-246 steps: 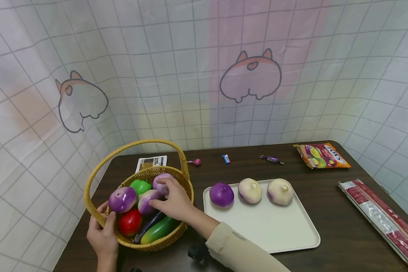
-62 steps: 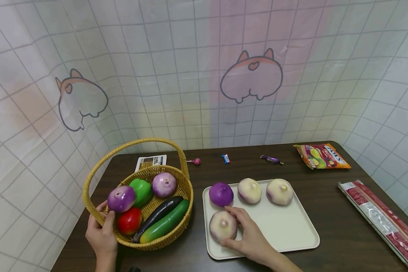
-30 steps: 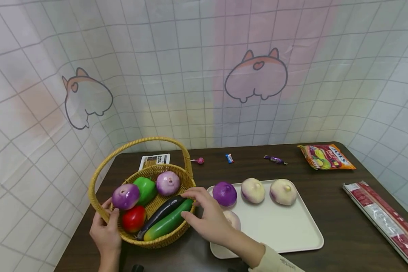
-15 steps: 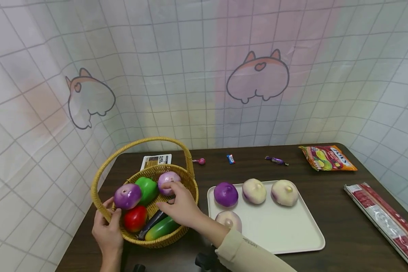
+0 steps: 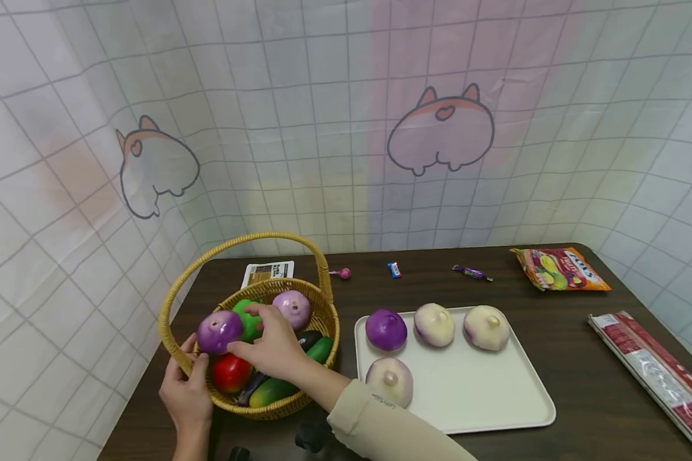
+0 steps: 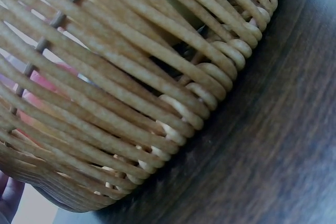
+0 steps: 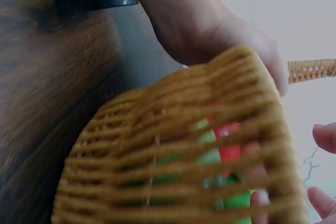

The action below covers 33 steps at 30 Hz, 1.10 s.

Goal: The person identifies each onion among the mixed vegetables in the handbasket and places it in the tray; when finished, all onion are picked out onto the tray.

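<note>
A yellow wicker basket (image 5: pixel 300 402) stands at the left of the table; my left hand (image 5: pixel 189 390) grips its left side near the handle's foot. Inside it are a purple onion (image 5: pixel 219 331) at the left rim, a green bell pepper (image 5: pixel 247 320), a pale purple onion (image 5: pixel 292 310), a red tomato (image 5: pixel 230 373), a dark eggplant (image 5: pixel 252 388) and a green cucumber (image 5: pixel 272 392). My right hand (image 5: pixel 273 346) reaches over the basket, thumb and fingers spread, close to the left purple onion. Whether it touches the onion cannot be told. The hand partly covers the pepper, eggplant and cucumber.
Right of the basket, a white tray (image 5: pixel 484 397) bears a dark purple onion (image 5: pixel 386 330) and three whitish ones. Behind lie a printed card (image 5: pixel 268 271), a lollipop (image 5: pixel 344 273) and two wrapped candies. A candy bag (image 5: pixel 560 269) and a long red package (image 5: pixel 651 378) are farther right.
A whitish onion has gone from the basket to the tray. My right hand has since let go and come back over the basket, moving left to the purple onion. My left hand keeps its hold.
</note>
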Tool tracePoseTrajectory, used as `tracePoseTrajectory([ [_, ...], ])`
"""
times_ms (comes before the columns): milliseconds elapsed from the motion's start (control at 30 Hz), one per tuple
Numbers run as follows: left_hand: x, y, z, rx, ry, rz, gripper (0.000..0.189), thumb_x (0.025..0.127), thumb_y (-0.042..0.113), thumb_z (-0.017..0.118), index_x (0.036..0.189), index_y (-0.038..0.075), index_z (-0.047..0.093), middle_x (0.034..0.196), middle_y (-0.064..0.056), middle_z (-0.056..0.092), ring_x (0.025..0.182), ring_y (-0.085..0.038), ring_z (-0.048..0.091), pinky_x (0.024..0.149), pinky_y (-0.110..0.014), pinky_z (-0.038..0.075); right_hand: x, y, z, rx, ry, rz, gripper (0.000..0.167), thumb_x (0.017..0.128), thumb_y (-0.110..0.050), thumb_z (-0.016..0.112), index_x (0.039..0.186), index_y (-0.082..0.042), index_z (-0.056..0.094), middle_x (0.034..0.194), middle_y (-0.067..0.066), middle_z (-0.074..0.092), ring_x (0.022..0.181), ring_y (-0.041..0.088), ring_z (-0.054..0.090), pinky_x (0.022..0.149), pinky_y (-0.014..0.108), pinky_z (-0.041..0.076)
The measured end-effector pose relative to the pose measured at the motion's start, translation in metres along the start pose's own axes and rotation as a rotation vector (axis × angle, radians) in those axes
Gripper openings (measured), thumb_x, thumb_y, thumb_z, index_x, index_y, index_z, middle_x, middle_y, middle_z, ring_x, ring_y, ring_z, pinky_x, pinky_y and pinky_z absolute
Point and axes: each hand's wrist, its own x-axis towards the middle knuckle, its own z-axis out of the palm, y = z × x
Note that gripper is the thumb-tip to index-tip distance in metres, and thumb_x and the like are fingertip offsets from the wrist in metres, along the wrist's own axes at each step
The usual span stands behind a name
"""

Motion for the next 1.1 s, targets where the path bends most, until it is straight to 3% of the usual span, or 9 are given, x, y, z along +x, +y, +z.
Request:
tracePoseTrajectory([
  [100,-0.001,0.001,-0.002,0.033,-0.001,0.007,0.029,0.090,0.007,0.067,0.118,0.005,0.070,0.081,0.021,0.062,0.083,-0.004,0.054,0.073,-0.012,0.040,0.003,-0.003,0.009,-0.019,0.020,0.002,0.063,0.082,-0.028,0.078,0.137,-0.012,0.051,0.131,0.004,0.050,0.103,0.018,0.054,0.073,0.018,0.049],
  [167,-0.001,0.002,-0.002,0.044,0.004,0.015,0.029,0.089,0.007,0.067,0.118,0.006,0.071,0.077,0.018,0.061,0.081,-0.005,0.052,0.072,-0.013,0.039,0.006,-0.003,0.012,-0.048,0.031,0.007,0.064,0.081,-0.030,0.079,0.137,-0.013,0.051,0.131,0.003,0.050,0.101,0.016,0.053,0.075,0.019,0.048],
  [300,0.000,0.002,-0.001,0.054,0.004,0.031,0.019,0.089,0.006,0.067,0.106,0.000,0.072,0.098,0.001,0.073,0.085,-0.003,0.056,0.073,-0.012,0.040,0.011,0.000,0.016,-0.107,0.054,0.012,0.064,0.081,-0.032,0.079,0.137,-0.016,0.052,0.134,0.001,0.051,0.107,0.013,0.054,0.086,0.025,0.049],
  [400,0.000,0.002,0.000,0.070,-0.005,0.039,0.013,0.089,0.005,0.067,0.097,-0.003,0.071,0.114,-0.010,0.071,0.086,-0.001,0.056,0.073,-0.012,0.040,0.012,0.004,0.018,-0.130,0.047,-0.001,0.066,0.081,-0.031,0.079,0.140,-0.018,0.051,0.140,-0.001,0.049,0.113,0.013,0.056,0.090,0.028,0.049],
  [733,-0.002,0.003,0.001,0.081,-0.003,0.049,0.009,0.088,0.003,0.065,0.087,-0.006,0.065,0.116,-0.010,0.070,0.085,-0.002,0.056,0.073,-0.013,0.038,0.017,0.011,0.025,-0.214,-0.023,-0.097,0.074,0.082,-0.032,0.077,0.147,-0.020,0.043,0.146,-0.003,0.047,0.126,0.013,0.051,0.098,0.028,0.046],
  [1100,-0.002,0.003,0.002,0.058,-0.008,0.016,0.010,0.088,0.005,0.066,0.088,-0.006,0.066,0.116,-0.010,0.070,0.092,-0.001,0.058,0.077,-0.011,0.041,0.018,0.009,0.028,-0.240,-0.016,-0.037,0.069,0.076,-0.030,0.083,0.138,-0.025,0.051,0.130,0.000,0.045,0.110,0.011,0.054,0.091,0.028,0.048],
])
